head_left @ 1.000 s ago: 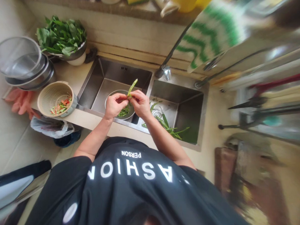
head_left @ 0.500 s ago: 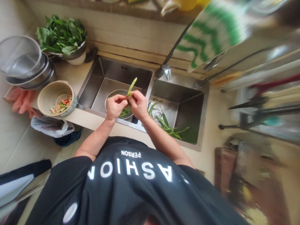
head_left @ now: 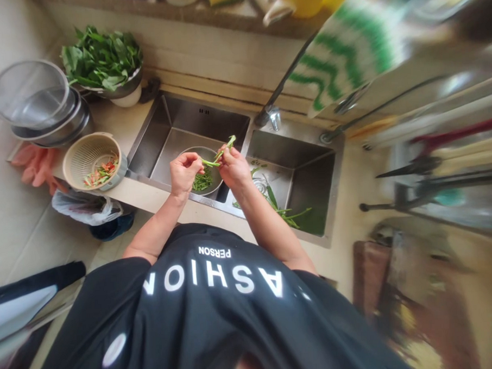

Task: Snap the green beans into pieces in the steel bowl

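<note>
Above the front edge of the left sink basin, my left hand [head_left: 184, 173] pinches one end of a thin green vegetable stem [head_left: 210, 163]. My right hand [head_left: 234, 166] is closed around the stem's other part, with its pale tip poking up past the fingers. Under the hands sits a round metal bowl [head_left: 209, 187], partly hidden, with short green pieces [head_left: 202, 179] inside. In the right basin lie several long green stems [head_left: 286, 212] with a few leaves, partly behind my right forearm.
A beige strainer basket [head_left: 71, 162] with red and green scraps stands left of the double sink [head_left: 146, 134]. Behind it are stacked metal bowls [head_left: 43, 120] and a heap of leafy greens [head_left: 102, 57]. A faucet [head_left: 273, 118] rises between the basins; a striped cloth [head_left: 346, 52] hangs at upper right.
My hands have moved slightly apart, and the stem, upright before, now stretches sideways between them. More of the bowl and its green pieces shows.
</note>
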The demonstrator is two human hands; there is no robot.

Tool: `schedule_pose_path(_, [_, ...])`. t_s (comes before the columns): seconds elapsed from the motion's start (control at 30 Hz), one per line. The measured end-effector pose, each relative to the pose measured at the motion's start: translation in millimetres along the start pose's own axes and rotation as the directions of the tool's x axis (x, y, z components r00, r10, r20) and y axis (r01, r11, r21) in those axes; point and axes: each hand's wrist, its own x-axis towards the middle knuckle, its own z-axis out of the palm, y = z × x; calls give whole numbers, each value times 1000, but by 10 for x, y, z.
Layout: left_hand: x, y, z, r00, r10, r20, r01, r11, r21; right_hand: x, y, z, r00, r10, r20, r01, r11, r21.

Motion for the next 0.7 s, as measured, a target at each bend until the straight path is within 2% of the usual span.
schedule_pose_path(0.1, [77,-24,-96,999,11,-50,-10,1000,8,106,-73,-179,994,49,-94,-42,996,78])
schedule_pose_path(0.2, [181,-61,-204,993,31,-116,-29,999,18,127,-187,-353,988,110,-109,-98,989,109])
schedule_pose_path(0.33, [243,-81,-258,995,7,-95,-8,1000,-5,56,-276,-442,979,200,25,-201,979,29])
schedule_pose_path(0.4, [214,-73,-231,999,-7,-37,7,1000,-6,13,-259,-420,976,187,115,-185,982,-29])
schedule_pose_path(0.5, [137,-51,-169,998,1,57,-3,999,44,-44,-193,-345,973,97,210,-62,984,-166])
schedule_pose_path(0.57, [93,-31,-141,992,19,125,-30,996,85,-84,-167,-290,966,19,256,64,948,-311])
schedule_pose_path(0.63, [65,-5,-130,982,39,185,-62,991,121,-131,-177,-242,945,-82,317,232,850,-473])
schedule_pose_path(0.7, [48,28,-128,973,53,225,-91,982,165,-179,-220,-202,900,-164,403,395,696,-600])
